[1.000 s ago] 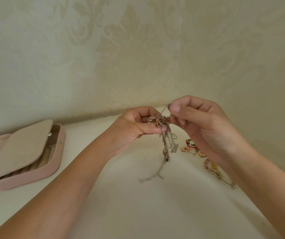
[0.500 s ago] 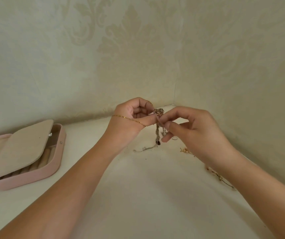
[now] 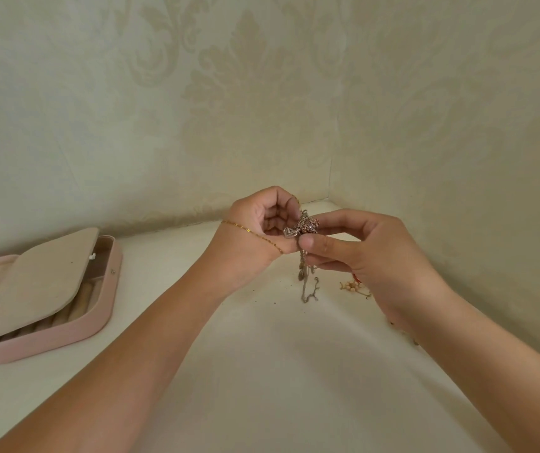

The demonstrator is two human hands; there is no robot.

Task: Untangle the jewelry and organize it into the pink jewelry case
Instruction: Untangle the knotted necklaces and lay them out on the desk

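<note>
Your left hand (image 3: 255, 230) and right hand (image 3: 370, 253) meet above the far middle of the white table (image 3: 262, 371). Both pinch the knotted clump of jewelry (image 3: 306, 225) between thumb and fingertips, and thin silver chains (image 3: 308, 289) hang from it down to the tabletop. A fine gold chain (image 3: 249, 231) drapes across your left hand; the pink jewelry case (image 3: 66, 325) lies open at the left, well apart, and a small beaded piece (image 3: 352, 286) lies just beside your right hand.
</note>
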